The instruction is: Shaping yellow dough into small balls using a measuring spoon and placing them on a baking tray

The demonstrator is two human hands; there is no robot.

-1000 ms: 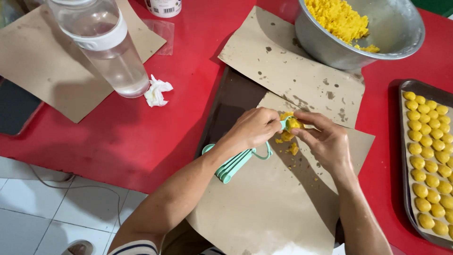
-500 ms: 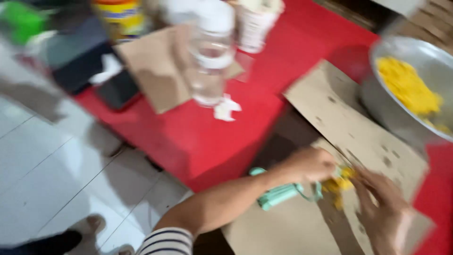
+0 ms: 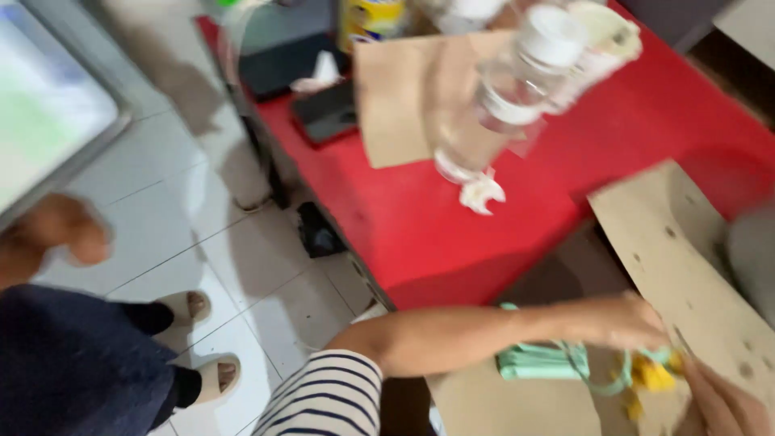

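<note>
Yellow dough (image 3: 652,373) at lower right on brown paper (image 3: 686,250) over red table (image 3: 452,234) | left hand (image 3: 626,320) on mint-green press (image 3: 537,361); right hand (image 3: 726,404) beside; finger positions blurred, cannot tell | best: steady tool, gentle even pressure.

The left arm is reaching across the near part of the scene from lower left toward the right, the forearm bare and lying almost level, with a striped sleeve covering the upper arm at the near edge. The left hand (image 3: 617,321) is lying palm down with its fingers curling downward; blur is hiding how tightly. The right hand (image 3: 726,404) is showing only partly in the near right corner, fingers pointing toward the left hand, its grip unclear.
</note>
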